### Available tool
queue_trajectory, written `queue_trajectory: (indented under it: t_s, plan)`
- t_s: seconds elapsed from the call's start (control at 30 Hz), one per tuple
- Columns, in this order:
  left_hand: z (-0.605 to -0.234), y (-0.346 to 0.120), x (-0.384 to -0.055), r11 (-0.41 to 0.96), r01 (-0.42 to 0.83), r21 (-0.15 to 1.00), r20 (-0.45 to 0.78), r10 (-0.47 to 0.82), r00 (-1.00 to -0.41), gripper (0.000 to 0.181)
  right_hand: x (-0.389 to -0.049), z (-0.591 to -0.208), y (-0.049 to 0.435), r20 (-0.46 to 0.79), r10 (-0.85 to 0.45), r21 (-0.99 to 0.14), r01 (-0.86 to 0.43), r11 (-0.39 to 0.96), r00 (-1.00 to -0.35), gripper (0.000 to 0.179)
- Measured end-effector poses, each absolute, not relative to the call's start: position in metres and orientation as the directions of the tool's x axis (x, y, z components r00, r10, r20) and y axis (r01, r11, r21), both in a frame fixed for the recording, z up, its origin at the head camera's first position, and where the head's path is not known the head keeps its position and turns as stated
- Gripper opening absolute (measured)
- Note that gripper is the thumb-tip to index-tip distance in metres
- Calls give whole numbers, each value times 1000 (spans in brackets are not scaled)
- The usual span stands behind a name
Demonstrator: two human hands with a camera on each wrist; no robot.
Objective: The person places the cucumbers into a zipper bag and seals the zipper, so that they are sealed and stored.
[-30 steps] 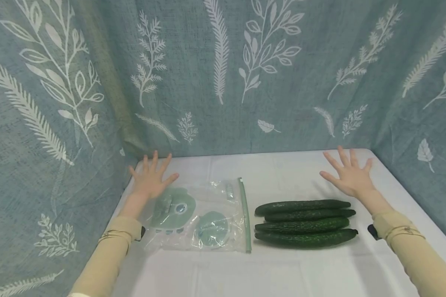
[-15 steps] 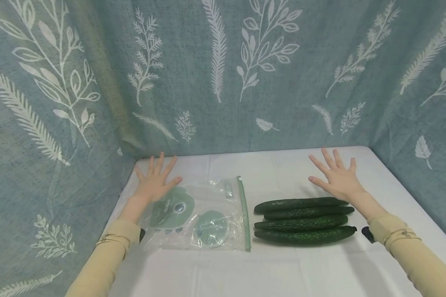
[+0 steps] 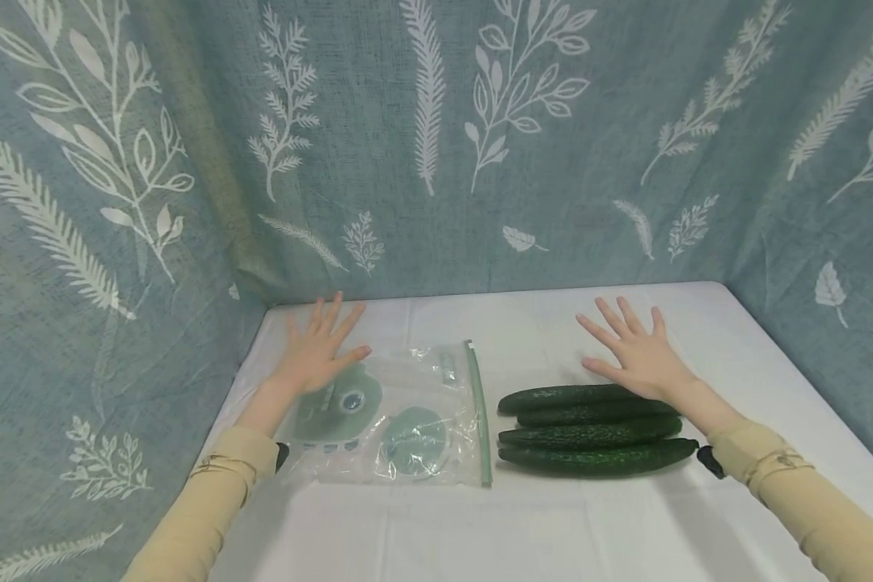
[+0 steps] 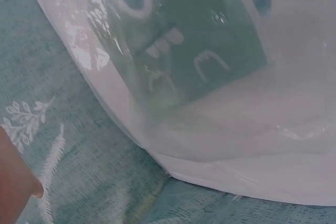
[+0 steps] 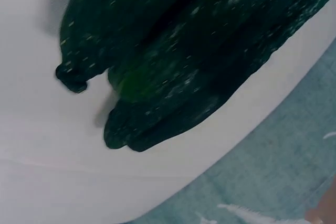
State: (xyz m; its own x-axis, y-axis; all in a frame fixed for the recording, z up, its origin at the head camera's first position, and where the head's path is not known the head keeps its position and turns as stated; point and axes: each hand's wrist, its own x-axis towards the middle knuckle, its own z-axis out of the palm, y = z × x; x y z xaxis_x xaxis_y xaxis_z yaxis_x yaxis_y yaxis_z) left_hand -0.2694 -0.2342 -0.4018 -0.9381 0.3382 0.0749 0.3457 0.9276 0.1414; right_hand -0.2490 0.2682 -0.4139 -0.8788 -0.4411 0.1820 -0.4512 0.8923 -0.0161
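A clear zip bag (image 3: 415,440) with green printed shapes lies flat at the left of the table, its green zip strip (image 3: 480,412) facing right. Several dark green cucumbers (image 3: 596,461) lie side by side just right of that strip. My left hand (image 3: 313,356), fingers spread, is over the bag's far left corner and holds nothing. With fingers spread too, my right hand (image 3: 643,360) overlaps the right end of the farthest cucumbers in the head view. The left wrist view shows the bag (image 4: 210,35) close up; the right wrist view shows the cucumber ends (image 5: 157,77).
A white cloth covers the table (image 3: 436,533). Blue-green curtain (image 3: 378,145) with white leaf prints hangs behind the table and along both sides, close to its edges.
My right hand has moved left, from beside the cucumbers to over their right ends. My left hand has shifted slightly right over the bag. The bag and cucumbers stay in place.
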Motion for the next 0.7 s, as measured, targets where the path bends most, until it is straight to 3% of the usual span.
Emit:
queue_trajectory:
  t_s: [0.7]
  plan:
    - [-409, -191, -258, 855, 501, 134, 43, 500, -865, 72, -232, -422, 223, 146, -691, -66, -704, 707, -708, 67]
